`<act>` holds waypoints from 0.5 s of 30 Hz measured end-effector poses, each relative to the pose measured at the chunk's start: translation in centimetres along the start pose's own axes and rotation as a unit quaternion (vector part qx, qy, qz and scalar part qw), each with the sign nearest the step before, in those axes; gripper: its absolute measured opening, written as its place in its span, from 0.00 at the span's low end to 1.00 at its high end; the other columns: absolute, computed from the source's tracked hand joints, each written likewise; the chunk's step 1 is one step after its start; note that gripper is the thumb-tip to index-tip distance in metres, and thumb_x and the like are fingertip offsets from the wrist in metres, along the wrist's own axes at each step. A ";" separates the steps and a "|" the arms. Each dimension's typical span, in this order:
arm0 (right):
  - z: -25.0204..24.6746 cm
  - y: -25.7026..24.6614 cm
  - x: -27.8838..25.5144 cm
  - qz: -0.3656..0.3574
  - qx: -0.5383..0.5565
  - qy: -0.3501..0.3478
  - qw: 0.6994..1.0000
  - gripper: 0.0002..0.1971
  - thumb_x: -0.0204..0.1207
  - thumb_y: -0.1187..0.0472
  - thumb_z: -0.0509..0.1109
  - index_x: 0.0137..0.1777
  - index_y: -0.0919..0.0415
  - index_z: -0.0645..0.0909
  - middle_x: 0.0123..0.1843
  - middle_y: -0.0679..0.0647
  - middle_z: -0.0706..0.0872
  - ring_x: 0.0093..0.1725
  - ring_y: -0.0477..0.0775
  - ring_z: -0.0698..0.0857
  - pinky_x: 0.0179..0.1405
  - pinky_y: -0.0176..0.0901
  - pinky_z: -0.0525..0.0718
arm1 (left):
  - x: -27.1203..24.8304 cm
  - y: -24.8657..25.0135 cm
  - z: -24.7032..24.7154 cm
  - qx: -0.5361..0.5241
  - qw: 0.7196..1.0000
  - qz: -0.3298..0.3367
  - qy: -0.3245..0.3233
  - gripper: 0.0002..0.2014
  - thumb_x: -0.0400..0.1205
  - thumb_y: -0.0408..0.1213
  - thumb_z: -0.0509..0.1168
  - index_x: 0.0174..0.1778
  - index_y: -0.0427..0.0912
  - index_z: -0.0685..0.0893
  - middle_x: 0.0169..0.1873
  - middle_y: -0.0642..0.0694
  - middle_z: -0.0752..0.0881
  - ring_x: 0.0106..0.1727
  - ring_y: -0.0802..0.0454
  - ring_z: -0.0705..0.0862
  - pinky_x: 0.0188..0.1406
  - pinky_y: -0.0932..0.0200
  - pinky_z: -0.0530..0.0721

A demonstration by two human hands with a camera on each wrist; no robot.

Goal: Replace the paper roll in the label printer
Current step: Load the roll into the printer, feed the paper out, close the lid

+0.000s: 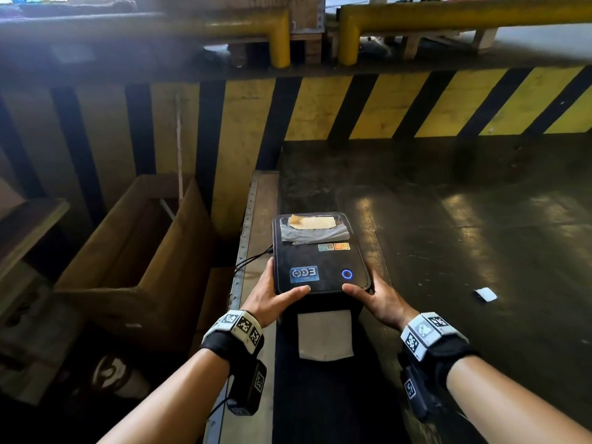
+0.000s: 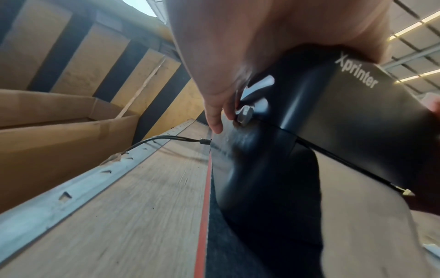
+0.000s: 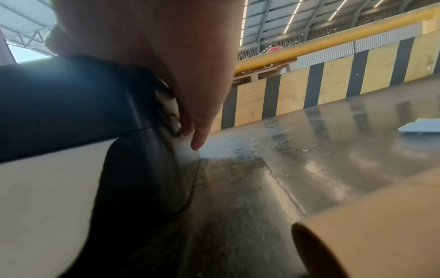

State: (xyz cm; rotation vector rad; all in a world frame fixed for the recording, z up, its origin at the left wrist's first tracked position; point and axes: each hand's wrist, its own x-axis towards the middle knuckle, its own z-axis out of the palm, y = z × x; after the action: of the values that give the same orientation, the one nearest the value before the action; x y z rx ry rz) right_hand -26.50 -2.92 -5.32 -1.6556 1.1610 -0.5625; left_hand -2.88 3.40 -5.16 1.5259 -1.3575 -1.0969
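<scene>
Both of your hands are clamped on the label printer (image 1: 320, 261) — the left hand (image 1: 272, 299) on its left side, the right hand (image 1: 381, 299) on its right side. Each grip holds the near corners of the closed lid: your thumbs lie flat on top near the front edge, and the other fingers reach down the side walls. In the left wrist view a fingertip (image 2: 215, 124) sits just beside a small grey latch (image 2: 245, 113) at the seam between lid and body; in the right wrist view your fingers (image 3: 199, 135) touch the matching latch (image 3: 175, 125) on the other side.

The printer stands on a dark mat (image 1: 320, 405) on the worktop (image 1: 448, 219), straight ahead of your wrists. Between your two grips, on the lid, a blue ring light (image 1: 347, 274) glows nearer the right thumb and a blue sticker (image 1: 304, 274) sits nearer the left thumb. Beyond them, at the lid's far end, lies a scrap of brown paper (image 1: 312, 223) on crumpled plastic. Below your thumbs a white strip of label paper (image 1: 325, 334) hangs out of the front slot onto the mat.

A black cable (image 1: 253, 259) runs from the printer's left side, past your left grip. Further left is an open cardboard box (image 1: 134, 251). To the right of your right grip a small white slip (image 1: 486, 295) lies on the worktop, well apart from the printer. Close under your right wrist — seen only in that wrist view — is a brown cardboard tube (image 3: 369, 235).
</scene>
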 end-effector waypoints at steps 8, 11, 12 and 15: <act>0.4 0.1 -0.2 -0.023 0.045 0.009 0.999 0.43 0.57 0.35 0.69 0.74 0.41 0.62 0.57 0.28 0.77 0.51 0.14 0.76 0.45 0.09 0.70 | 0.0 -0.4 0.3 -0.025 1.000 -0.005 -0.007 0.34 0.63 0.59 0.73 0.60 0.77 0.61 0.66 0.53 0.78 0.65 0.60 0.81 0.61 0.60 0.83; 0.5 0.3 -0.1 -0.017 0.049 0.009 0.999 0.40 0.61 0.38 0.70 0.75 0.41 0.62 0.57 0.27 0.77 0.53 0.20 0.76 0.49 0.18 0.72 | 0.0 -0.5 0.3 -0.033 0.999 -0.002 -0.007 0.36 0.63 0.58 0.73 0.62 0.75 0.60 0.65 0.54 0.78 0.64 0.61 0.80 0.58 0.64 0.83; 0.5 0.4 -0.1 -0.016 0.051 0.009 0.999 0.39 0.62 0.39 0.71 0.75 0.42 0.63 0.57 0.27 0.78 0.54 0.21 0.76 0.51 0.20 0.72 | 0.0 -0.6 0.3 -0.036 0.999 0.000 -0.007 0.36 0.63 0.58 0.73 0.62 0.74 0.60 0.66 0.53 0.78 0.65 0.60 0.80 0.59 0.61 0.83; 0.6 0.6 0.0 -0.018 0.055 0.014 0.998 0.39 0.60 0.36 0.71 0.73 0.40 0.64 0.57 0.28 0.78 0.54 0.20 0.77 0.54 0.24 0.71 | 0.0 -0.6 0.3 -0.041 0.999 0.000 -0.008 0.35 0.63 0.58 0.73 0.61 0.77 0.60 0.66 0.53 0.78 0.65 0.59 0.80 0.63 0.55 0.83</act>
State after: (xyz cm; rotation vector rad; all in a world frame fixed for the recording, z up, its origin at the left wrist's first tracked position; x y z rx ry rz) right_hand -26.30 -2.69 -6.05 -1.5814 1.1010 -0.6627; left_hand -2.98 3.43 -5.87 1.4608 -1.3061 -1.1534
